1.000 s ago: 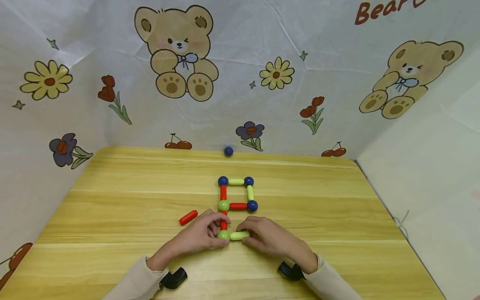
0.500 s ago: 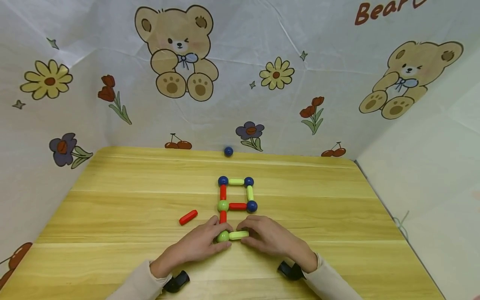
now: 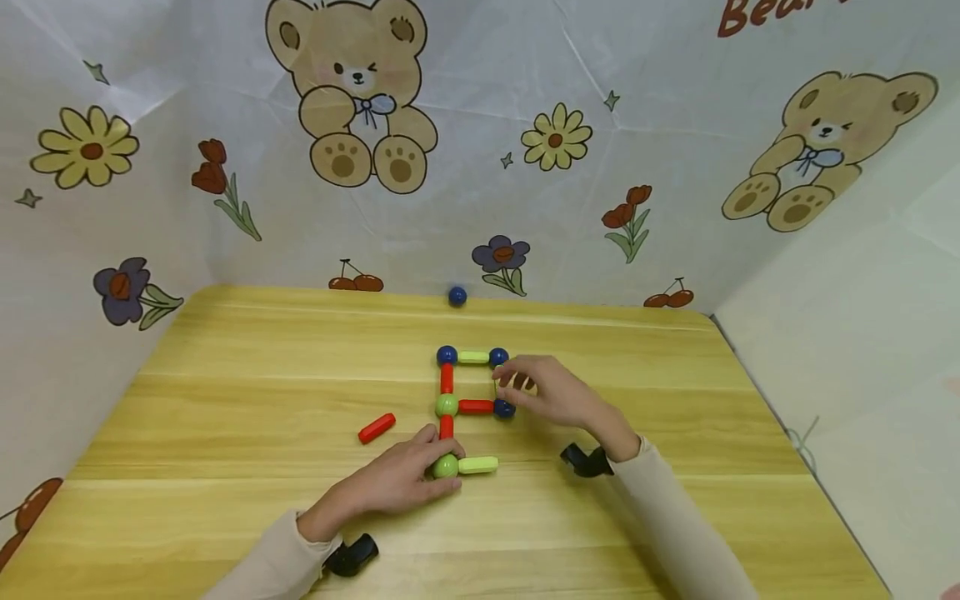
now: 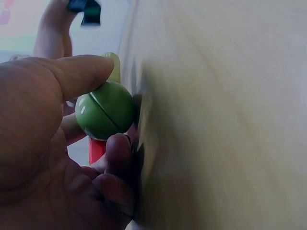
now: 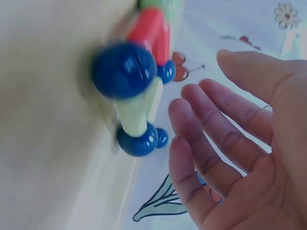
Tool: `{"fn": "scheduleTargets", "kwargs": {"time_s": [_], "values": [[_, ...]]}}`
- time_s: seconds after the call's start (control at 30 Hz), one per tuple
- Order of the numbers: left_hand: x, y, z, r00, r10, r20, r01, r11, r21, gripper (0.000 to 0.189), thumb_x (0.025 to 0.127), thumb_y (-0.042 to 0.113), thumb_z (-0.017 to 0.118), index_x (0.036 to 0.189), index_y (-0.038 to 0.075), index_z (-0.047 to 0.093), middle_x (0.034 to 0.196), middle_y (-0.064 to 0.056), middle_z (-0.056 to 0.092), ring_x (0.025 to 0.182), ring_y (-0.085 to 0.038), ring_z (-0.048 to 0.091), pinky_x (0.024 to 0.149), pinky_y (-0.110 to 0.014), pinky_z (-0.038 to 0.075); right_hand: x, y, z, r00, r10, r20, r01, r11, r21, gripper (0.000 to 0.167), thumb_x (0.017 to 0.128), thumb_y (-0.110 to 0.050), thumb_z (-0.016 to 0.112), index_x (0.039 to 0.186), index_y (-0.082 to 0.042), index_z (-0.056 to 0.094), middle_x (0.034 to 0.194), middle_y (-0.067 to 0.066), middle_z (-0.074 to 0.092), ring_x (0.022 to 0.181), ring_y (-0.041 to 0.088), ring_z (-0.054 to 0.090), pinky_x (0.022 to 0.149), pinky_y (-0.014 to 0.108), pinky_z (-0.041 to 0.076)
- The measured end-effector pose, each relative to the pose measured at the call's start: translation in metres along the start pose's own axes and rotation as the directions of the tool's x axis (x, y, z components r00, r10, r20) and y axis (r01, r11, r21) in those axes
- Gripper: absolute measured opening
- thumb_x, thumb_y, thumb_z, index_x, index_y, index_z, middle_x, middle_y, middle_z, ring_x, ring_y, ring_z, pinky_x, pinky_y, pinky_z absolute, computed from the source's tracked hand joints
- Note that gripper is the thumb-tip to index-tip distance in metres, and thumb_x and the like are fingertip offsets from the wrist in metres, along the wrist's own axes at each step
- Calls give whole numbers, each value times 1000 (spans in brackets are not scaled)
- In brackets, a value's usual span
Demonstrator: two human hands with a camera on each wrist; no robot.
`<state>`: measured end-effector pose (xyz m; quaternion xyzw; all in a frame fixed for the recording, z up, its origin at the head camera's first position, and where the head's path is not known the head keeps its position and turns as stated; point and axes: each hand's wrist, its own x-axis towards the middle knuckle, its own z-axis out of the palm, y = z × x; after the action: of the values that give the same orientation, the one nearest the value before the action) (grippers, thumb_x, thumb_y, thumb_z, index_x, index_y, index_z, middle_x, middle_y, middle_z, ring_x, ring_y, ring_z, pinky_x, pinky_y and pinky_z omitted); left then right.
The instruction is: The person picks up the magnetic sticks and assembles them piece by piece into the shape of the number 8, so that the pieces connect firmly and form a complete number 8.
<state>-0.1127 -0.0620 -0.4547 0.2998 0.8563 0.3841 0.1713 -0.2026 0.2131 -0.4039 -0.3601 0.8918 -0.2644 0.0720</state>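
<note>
My left hand (image 3: 401, 479) grips the near green ball (image 3: 446, 467) between thumb and fingers; the left wrist view shows this green ball (image 4: 108, 112) close up. From it, a yellow-green magnetic rod (image 3: 478, 465) points right and a red rod (image 3: 447, 427) runs back to another green ball (image 3: 446, 406). Beyond lies a square of rods with blue balls (image 3: 447, 356) at its other corners. Over the square's right side is my right hand (image 3: 558, 393), fingers loosely bent. Nothing is in its fingers in the right wrist view, where they stand apart from a blue ball (image 5: 124, 71).
A loose red rod (image 3: 377, 428) lies left of the structure. At the table's back edge sits a single blue ball (image 3: 457, 297), by the bear-printed cloth (image 3: 465, 100). Both wrists carry black devices (image 3: 352, 556) close above the wooden table (image 3: 262, 400).
My right hand has left the yellow-green rod and moved back to above the square's right side. My left hand has shifted slightly and stays at the near green ball. The view has tilted slightly down.
</note>
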Motion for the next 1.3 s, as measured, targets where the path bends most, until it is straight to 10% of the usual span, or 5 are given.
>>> {"fn": "scheduleTargets", "kwargs": {"time_s": [0.4,0.67,0.9,1.3], "values": [[2,-3,-1,1000,-4,4,3,1000,23,24,99,36,70,119,23,65,95,2,42,72,-10,41,63,-23,30,108,27,-27,999,16,44,-17,1000,23,34,103,-17,65,129,3,66,129,19,66,111,35,68,93,44,56],[2,-4,-2,1000,-12,8,12,1000,23,23,98,33,71,119,22,66,95,2,42,73,-10,41,64,-23,30,161,31,-28,995,39,93,-27,991,-135,34,100,-8,65,132,3,66,139,20,60,130,40,55,111,50,42],[4,-3,0,1000,-6,4,5,999,50,23,98,35,71,118,24,65,94,3,41,71,-10,41,63,-23,29,175,48,-22,990,85,111,-59,973,-221,39,96,2,58,134,3,64,148,24,52,143,40,42,119,49,33],[3,-6,0,1000,-15,6,15,999,48,24,98,35,71,120,25,65,94,3,41,71,-10,41,63,-23,28,155,54,-7,992,66,107,-40,974,-223,25,97,0,65,120,-4,72,123,14,68,117,31,60,105,45,46]]}}
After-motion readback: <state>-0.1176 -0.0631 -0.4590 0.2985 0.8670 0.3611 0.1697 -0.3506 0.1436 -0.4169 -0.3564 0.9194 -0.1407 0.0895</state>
